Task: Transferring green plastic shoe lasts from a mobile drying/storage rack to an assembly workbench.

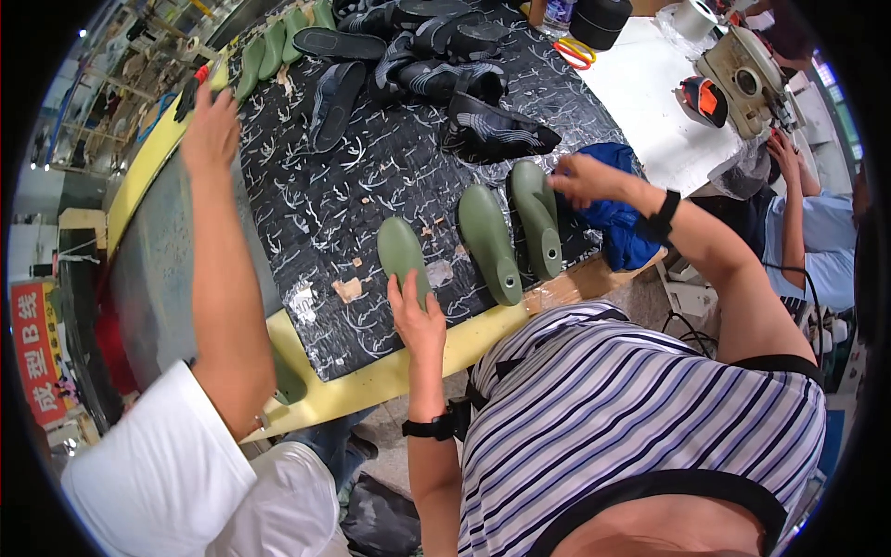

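The left hand (pixel 415 316) is laid flat, fingers together, on a green shoe last (pixel 401 252); the right hand (pixel 583 179) pinches blue cloth (pixel 620 223), and a lift seems called for.

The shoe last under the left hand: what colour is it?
Olive green shoe last, under the left hand; head view.

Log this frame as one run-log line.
left hand: on green shoe last | right hand: touching upright green last, by blue cloth | third last between | co-worker's hand at table's far edge
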Available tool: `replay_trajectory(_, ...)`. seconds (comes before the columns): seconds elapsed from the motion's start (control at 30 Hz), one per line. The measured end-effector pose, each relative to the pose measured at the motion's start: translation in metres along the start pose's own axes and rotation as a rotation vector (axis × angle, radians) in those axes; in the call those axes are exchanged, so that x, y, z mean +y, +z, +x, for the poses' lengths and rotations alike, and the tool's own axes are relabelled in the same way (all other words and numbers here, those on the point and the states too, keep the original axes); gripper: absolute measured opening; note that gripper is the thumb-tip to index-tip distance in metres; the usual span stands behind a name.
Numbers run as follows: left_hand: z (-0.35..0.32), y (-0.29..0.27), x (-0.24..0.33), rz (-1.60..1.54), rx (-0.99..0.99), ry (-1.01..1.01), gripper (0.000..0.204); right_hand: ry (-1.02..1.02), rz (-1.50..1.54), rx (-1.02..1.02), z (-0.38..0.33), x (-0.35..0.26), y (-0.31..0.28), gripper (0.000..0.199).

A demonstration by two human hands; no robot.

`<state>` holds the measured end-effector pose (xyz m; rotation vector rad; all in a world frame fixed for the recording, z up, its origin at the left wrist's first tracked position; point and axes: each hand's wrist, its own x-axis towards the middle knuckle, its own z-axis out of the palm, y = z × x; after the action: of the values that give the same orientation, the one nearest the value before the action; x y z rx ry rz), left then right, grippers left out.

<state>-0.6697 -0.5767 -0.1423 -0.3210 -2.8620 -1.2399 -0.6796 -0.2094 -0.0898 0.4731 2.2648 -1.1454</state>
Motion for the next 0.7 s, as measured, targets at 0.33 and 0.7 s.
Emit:
replay_trajectory(0.33, -0.037, 0.008, 0.032, 0.096, 0.092, -0.031, 0.037, 0.044, 0.372, -0.31, 0.002, -0.025, 0.096, 0.056)
replay_trajectory(0.7, -0.035, 0.0, 0.044, 0.226, -0.003, -0.041, 0.047, -0.292, 0.144, 0.059, 0.054, -0.027, 0.086, 0.052)
